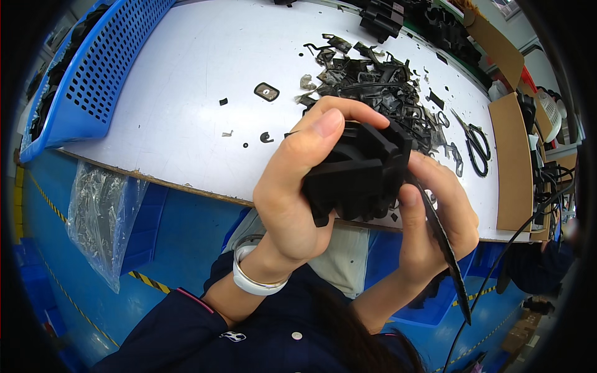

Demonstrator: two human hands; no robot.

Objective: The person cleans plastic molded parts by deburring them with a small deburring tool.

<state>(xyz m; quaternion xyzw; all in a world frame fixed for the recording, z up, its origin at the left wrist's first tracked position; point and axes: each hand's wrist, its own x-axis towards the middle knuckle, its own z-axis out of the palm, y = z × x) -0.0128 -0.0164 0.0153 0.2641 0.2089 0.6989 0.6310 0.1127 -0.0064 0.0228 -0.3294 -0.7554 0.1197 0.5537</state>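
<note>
A bulky black moulded plastic part point(345, 180) is held up over the table's front edge. My left hand point(283, 180) is closed round its left side, the thumb and a finger reaching over the top. At the part's right side is my right hand point(413, 230), with thumb and fingers pinched on a long, thin black strip point(443, 242). This strip has a rough edge and slants down past my palm to a narrow end; its upper end meets the part, and I cannot tell whether they are joined.
Behind my hands lies a pile of black plastic scraps point(373, 84). Black-handled scissors point(477, 149) lie right of it, near a cardboard box point(513, 168). A blue perforated basket point(102, 68) stands at left. Below the table edge hangs a clear plastic bag point(102, 217); a black cable runs at right.
</note>
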